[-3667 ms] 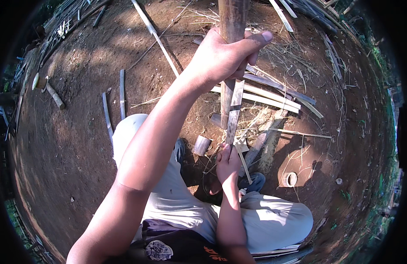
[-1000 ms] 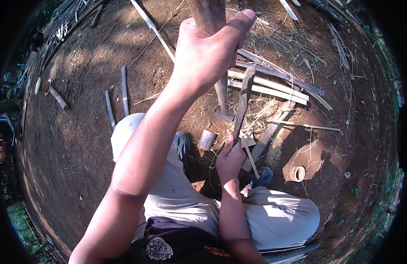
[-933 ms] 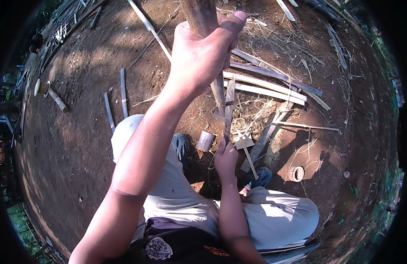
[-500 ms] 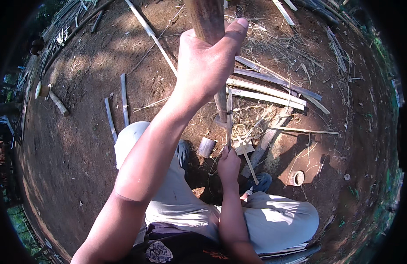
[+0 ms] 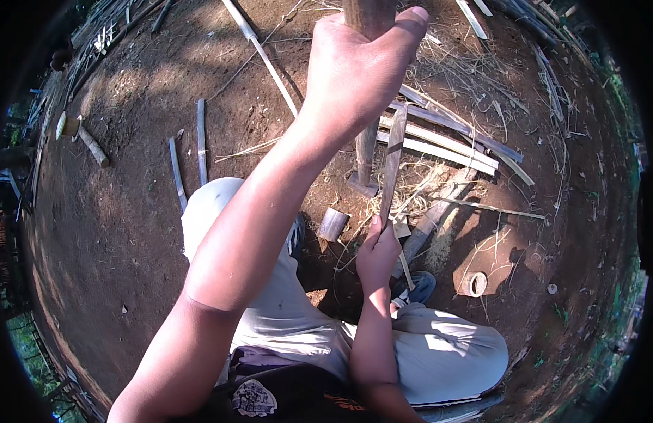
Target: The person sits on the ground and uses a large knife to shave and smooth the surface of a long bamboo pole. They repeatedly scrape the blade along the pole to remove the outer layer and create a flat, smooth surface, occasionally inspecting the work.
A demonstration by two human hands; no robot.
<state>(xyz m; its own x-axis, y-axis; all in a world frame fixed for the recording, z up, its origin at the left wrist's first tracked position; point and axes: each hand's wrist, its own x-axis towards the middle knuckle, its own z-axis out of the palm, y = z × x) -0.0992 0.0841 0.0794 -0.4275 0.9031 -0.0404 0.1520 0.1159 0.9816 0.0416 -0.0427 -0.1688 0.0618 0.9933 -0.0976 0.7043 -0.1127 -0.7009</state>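
Observation:
My left hand [image 5: 358, 70] is raised high at the top centre, its fingers wrapped round a thick, upright wooden pole [image 5: 369, 17]. Below that hand the pole runs down to a flat, dark piece [image 5: 363, 186] near the ground; how the two join is unclear. In my right hand [image 5: 379, 261], held low in front of my knees, is a long knife [image 5: 391, 166] with its blade pointing up and away. The blade stands just right of the pole, apart from it. A short bamboo piece [image 5: 333, 223] lies left of the right hand.
Split bamboo strips [image 5: 453, 149] lie beyond the knife, with curled shavings [image 5: 411, 204] below them. A log [image 5: 429, 229] slants beside my right foot [image 5: 415, 290]. A bamboo ring [image 5: 474, 284] is at right, two slats [image 5: 202, 144] at left, a long pole [image 5: 259, 53] farther off.
The knife has risen and tilted right, and more of its blade's flat shows. My left hand and the pole have shifted right and a little up in view.

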